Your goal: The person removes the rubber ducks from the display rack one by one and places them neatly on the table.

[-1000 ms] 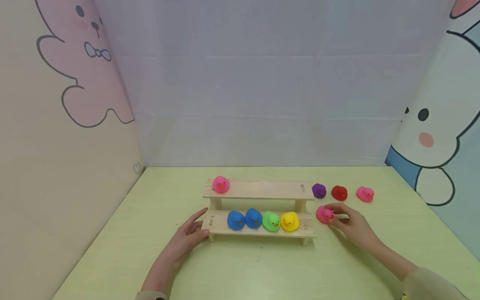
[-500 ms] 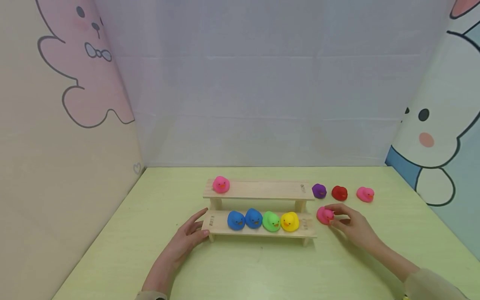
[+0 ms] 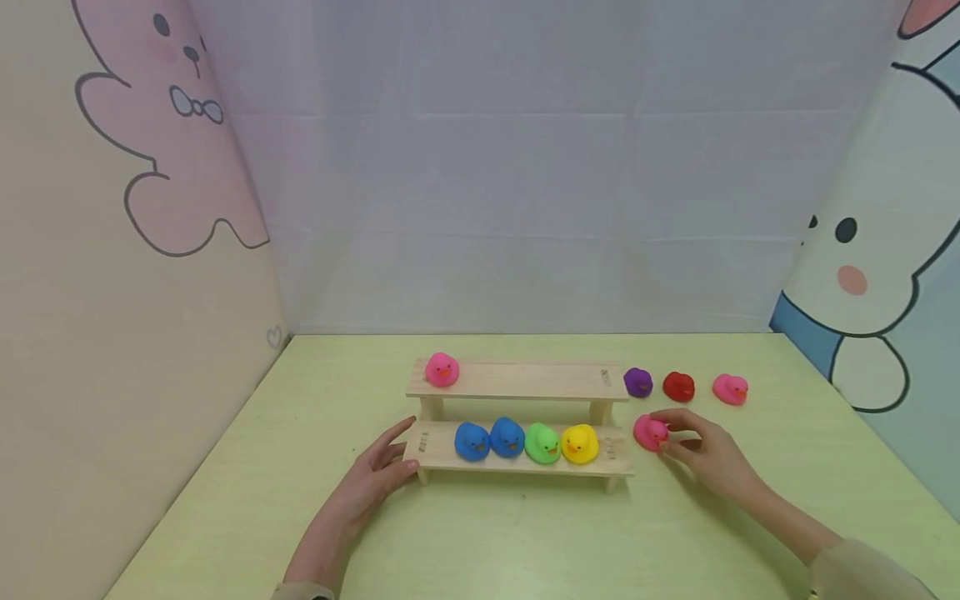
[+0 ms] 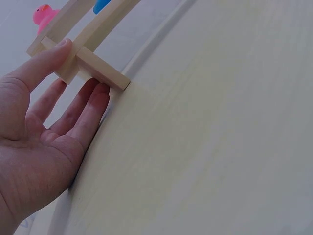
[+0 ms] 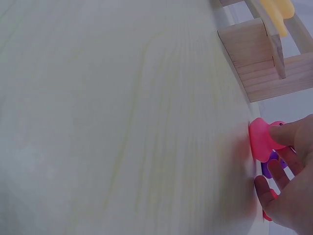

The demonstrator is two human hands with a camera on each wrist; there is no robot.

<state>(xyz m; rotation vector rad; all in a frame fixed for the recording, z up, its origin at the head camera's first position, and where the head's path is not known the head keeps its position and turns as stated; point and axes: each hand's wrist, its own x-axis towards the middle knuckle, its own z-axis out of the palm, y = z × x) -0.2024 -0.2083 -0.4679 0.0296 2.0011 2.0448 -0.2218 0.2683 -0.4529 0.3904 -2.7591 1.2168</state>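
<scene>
A two-tier wooden stand (image 3: 528, 379) sits on the table. My left hand (image 3: 369, 482) holds the left end of its lower tier, thumb at the front corner and fingers at the end and behind it (image 4: 54, 112). To the right of the stand, my right hand (image 3: 711, 457) pinches a pink rubber duck (image 3: 647, 432) between thumb and fingers; in the right wrist view the duck (image 5: 263, 139) is down at the tabletop. Along the lower tier stand two blue ducks (image 3: 472, 442), a green duck (image 3: 542, 442) and a yellow duck (image 3: 580, 443). Another pink duck (image 3: 442, 369) occupies the upper tier's left end.
Behind the right hand, a purple duck (image 3: 638, 382), a red duck (image 3: 678, 387) and one more pink duck (image 3: 731, 389) lie in a row on the pale green table (image 3: 480, 542). Walls with cartoon animals flank it; a pale curtain (image 3: 480, 183) hangs at the back.
</scene>
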